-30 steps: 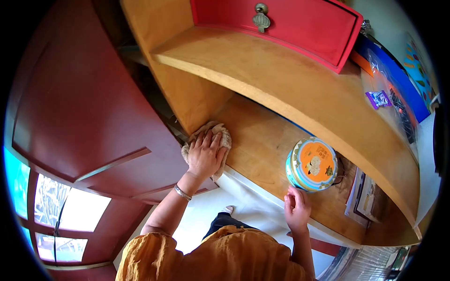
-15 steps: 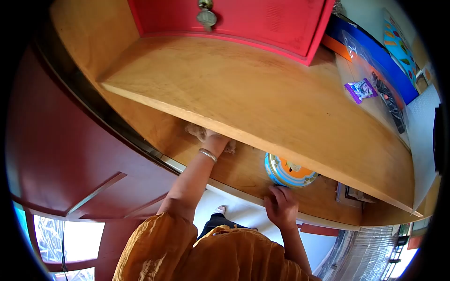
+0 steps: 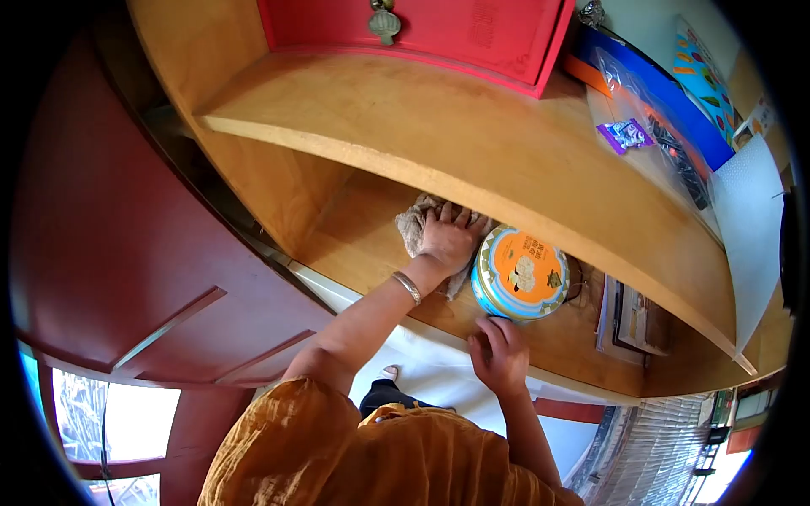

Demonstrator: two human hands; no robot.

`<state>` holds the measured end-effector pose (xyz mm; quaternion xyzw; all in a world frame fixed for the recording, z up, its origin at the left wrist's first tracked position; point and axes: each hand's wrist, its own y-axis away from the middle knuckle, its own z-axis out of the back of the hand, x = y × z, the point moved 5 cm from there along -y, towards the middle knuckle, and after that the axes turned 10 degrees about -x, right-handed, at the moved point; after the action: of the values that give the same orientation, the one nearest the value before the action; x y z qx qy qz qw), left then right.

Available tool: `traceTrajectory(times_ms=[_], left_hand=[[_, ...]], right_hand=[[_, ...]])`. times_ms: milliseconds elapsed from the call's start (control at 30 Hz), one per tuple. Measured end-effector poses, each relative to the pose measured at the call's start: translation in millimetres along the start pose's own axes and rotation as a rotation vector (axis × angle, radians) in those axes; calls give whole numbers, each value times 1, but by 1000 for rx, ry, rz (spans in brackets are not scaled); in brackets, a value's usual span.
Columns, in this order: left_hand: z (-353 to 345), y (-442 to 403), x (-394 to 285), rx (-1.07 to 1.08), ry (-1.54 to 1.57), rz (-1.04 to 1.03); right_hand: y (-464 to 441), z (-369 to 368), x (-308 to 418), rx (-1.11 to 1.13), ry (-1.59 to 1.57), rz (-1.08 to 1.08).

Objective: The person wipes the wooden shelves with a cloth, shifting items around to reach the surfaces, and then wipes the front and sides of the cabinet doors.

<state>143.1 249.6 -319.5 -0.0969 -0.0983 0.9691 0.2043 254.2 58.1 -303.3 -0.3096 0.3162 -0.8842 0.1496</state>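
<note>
Currently, in the head view, a cloth (image 3: pixel 412 223) is seen on the lower shelf (image 3: pixel 363 232), bunched and creased, to the left of a round tin (image 3: pixel 521 274). It is covered in part by the left hand (image 3: pixel 449 240), which is laid palm down with the fingers extended and spread; the cloth is pressed from above. A silvery bracelet (image 3: pixel 407 288) is worn on the left wrist. The left fingertips are placed near the tin's rim.

The tin is stood upright — orange lid picture uppermost, blue side wall visible. Just below it in the view, the right hand (image 3: pixel 499 354) is held at the shelf's front edge, fingers loosely bent. Whether the tin is touched by it, or how far the hand is closed, cannot be told.

To the right of the tin, flat items (image 3: pixel 637 316) are stacked under the overhang of the upper shelf (image 3: pixel 405 114). On that upper shelf a red box (image 3: pixel 422 38) is set — a metal clasp (image 3: pixel 385 27) fixed to its front — and a purple packet (image 3: pixel 625 135) is placed farther right.
</note>
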Motion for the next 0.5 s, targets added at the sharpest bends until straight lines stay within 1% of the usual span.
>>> traceTrajectory(times_ms=[33,67,133,200,233,267,300,333,400,433,500], left_hand=[[-1,3,2,-110,-34,-89],[1,8,6,-113,-34,-83],[6,22,11,-156,-26,-251],[15,33,16,-193,14,-267],[20,40,17,-191,8,-298],[25,49,13,-190,-2,-336],[28,59,14,-240,-9,-370],[30,70,16,-240,-7,-371],[36,93,18,-280,0,-406],[39,105,18,-277,3,-411],[51,131,20,-304,37,-388]], right_hand=[[1,0,0,2,-1,5],[1,-1,0,-8,-11,40],[4,-1,-4,-13,-19,80],[13,0,-13,62,-183,7],[14,5,-13,66,-180,15],[18,21,-9,-10,-124,84],[19,32,-4,-81,-69,150],[21,40,-3,-81,-67,150],[23,62,-8,-229,163,63],[18,68,-6,-230,166,58],[5,78,-13,-322,208,-96]])
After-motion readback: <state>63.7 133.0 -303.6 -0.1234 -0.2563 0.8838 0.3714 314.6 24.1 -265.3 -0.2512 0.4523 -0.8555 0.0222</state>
